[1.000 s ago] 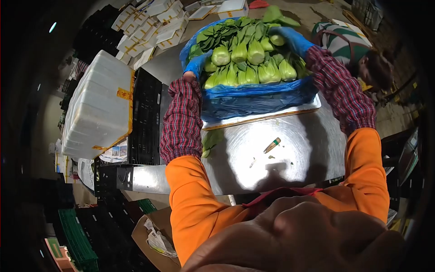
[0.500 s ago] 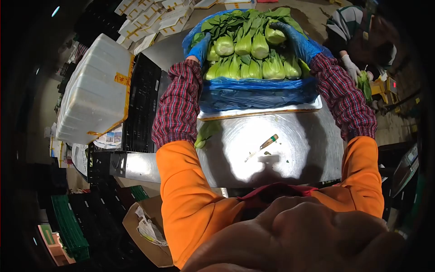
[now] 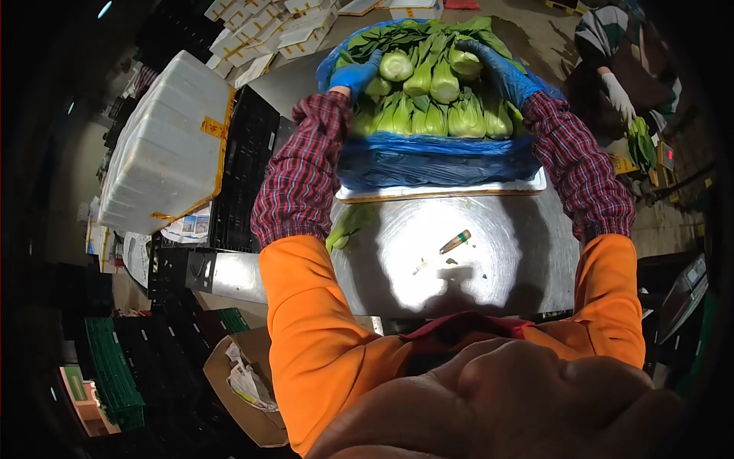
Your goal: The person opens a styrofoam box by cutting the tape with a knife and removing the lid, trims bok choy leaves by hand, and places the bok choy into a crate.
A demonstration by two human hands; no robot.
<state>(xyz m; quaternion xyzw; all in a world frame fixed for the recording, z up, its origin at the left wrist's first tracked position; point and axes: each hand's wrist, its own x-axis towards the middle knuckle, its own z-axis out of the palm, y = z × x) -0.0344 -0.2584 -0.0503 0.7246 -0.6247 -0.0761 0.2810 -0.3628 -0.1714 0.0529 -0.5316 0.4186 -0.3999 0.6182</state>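
Several heads of bok choy [image 3: 443,82] lie in two rows in a white foam box [image 3: 443,191] lined with blue plastic film [image 3: 436,164]. My left hand [image 3: 357,75], in a blue glove, rests against the left end of the upper row, its fingers stretched out. Blue-gloved too, my right hand [image 3: 501,73] curves its fingers over a bok choy head [image 3: 465,63] at the upper right; its thumb is hidden. Nearer me on the metal table lies a knife with a wooden, green-banded handle [image 3: 456,242], its blade lost in glare.
A loose leaf [image 3: 350,226] lies left on the metal table [image 3: 489,283]. Beside it, a white foam box [image 3: 164,145] leans over a black crate [image 3: 246,164]. Below is a cardboard box [image 3: 256,421]. At right, a co-worker's white-gloved hand [image 3: 618,99] holds greens near a yellow scale [image 3: 623,164].
My left hand has moved rightward, in against the upper row. My right hand stays on the same head. The co-worker's hand now has the greens raised beside the scale. The view has shifted slightly.
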